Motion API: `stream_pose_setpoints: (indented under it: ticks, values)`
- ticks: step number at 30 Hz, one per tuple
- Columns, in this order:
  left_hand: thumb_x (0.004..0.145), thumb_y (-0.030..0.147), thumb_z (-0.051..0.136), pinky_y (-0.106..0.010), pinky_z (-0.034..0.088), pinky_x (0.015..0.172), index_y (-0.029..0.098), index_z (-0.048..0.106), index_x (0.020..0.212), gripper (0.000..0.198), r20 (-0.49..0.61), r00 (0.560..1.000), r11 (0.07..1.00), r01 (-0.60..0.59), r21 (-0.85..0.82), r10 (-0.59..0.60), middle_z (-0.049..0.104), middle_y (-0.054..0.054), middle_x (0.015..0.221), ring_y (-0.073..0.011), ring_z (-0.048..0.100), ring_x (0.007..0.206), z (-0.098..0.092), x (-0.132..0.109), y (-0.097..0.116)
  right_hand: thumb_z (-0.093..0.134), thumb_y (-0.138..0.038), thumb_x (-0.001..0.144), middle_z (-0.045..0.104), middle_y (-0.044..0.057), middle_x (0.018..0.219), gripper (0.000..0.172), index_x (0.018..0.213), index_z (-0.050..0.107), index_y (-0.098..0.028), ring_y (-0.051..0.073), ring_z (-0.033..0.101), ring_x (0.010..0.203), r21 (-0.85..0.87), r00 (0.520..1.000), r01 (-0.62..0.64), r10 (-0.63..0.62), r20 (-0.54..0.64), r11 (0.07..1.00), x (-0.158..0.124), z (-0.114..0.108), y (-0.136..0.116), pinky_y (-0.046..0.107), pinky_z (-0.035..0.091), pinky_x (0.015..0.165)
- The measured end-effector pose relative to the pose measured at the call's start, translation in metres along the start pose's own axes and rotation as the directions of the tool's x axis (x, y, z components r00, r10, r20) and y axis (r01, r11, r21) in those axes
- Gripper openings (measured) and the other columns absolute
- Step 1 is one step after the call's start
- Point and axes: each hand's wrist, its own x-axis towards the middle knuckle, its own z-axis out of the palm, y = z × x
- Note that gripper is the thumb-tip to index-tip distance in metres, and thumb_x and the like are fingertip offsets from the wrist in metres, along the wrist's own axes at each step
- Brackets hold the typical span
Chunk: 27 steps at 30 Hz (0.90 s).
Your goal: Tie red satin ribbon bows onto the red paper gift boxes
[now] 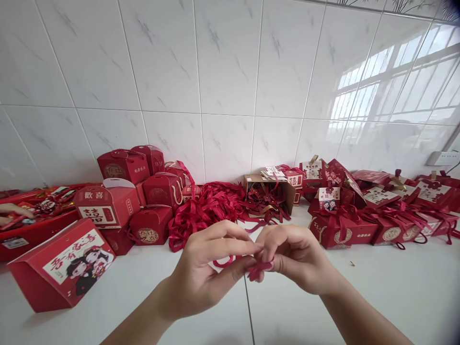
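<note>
In front of me, above the white table, both hands meet at a small dark red flower-shaped piece (258, 272). My right hand (300, 256) pinches it between thumb and curled fingers. The thumb and fingertips of my left hand (210, 268) close on its left side, next to the right fingertips. A thin red ribbon (227, 262) loops out behind the left fingers; the fingers hide where it joins the flower piece. Beyond my hands lies a heap of red ribbons (219, 203). Beside it, an open cardboard box (290, 199) holds more dark red pieces.
A red box with a cartoon couple (64, 270) stands at the front left. Behind it are stacked red gift boxes (147, 189). Several ribbon-tied boxes (359, 232) line the right side. Another person's hand (14, 211) reaches into a red tray (46, 227) at far left. A tiled wall (230, 72) rises behind.
</note>
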Motion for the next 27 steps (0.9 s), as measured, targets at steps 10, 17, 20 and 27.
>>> stream_pose_setpoints:
  ticks: [10, 17, 20, 27]
  values:
    - [0.079, 0.004, 0.060, -0.023, 0.057, 0.060, 0.019, 0.067, 0.090, 0.021, -0.030, 0.998, 0.984, -0.047, 0.173, 0.053, 0.062, -0.006, 0.084, -0.0132, 0.063, 0.069, -0.004, 0.002, 0.006, 0.065, -0.012, 0.081, 0.057, 0.001, 0.078, 0.007, 0.082, 0.061, -0.018, 0.014, 0.066, 0.073, -0.013, 0.998, -0.034, 0.033, -0.052, 0.999, 0.003, 0.001, 0.001, 0.030, 0.059, 0.068]
    - [0.079, 0.005, 0.059, -0.023, 0.054, 0.060, 0.018, 0.066, 0.083, 0.015, -0.115, 0.988, 0.938, -0.058, 0.343, 0.103, 0.062, -0.005, 0.079, -0.0138, 0.062, 0.071, -0.001, 0.003, 0.004, 0.066, -0.013, 0.080, 0.056, 0.000, 0.074, 0.008, 0.081, 0.061, -0.019, 0.008, 0.056, 0.061, -0.177, 0.977, -0.005, -0.033, -0.209, 0.984, 0.003, 0.008, 0.010, 0.016, 0.047, 0.047]
    - [0.079, 0.009, 0.061, -0.025, 0.054, 0.066, 0.019, 0.067, 0.081, 0.012, -0.083, 0.993, 0.911, -0.038, 0.410, 0.079, 0.066, -0.006, 0.080, -0.0151, 0.063, 0.074, -0.007, 0.004, 0.003, 0.066, -0.015, 0.080, 0.058, 0.001, 0.076, 0.006, 0.081, 0.062, -0.019, 0.011, 0.058, 0.068, -0.315, 0.957, -0.013, -0.080, -0.279, 0.949, 0.004, 0.011, 0.014, 0.020, 0.049, 0.053]
    - [0.077, 0.051, 0.063, -0.053, 0.043, 0.092, 0.027, 0.056, 0.117, 0.048, -0.455, 0.783, 0.393, 0.612, 0.686, -0.425, 0.064, -0.005, 0.116, -0.0340, 0.056, 0.110, -0.125, -0.016, -0.007, 0.062, -0.014, 0.083, 0.059, 0.002, 0.075, 0.005, 0.082, 0.061, -0.019, 0.012, 0.057, 0.068, -0.400, 0.954, 0.037, -0.152, -0.260, 0.916, 0.002, 0.006, 0.003, 0.024, 0.050, 0.055]
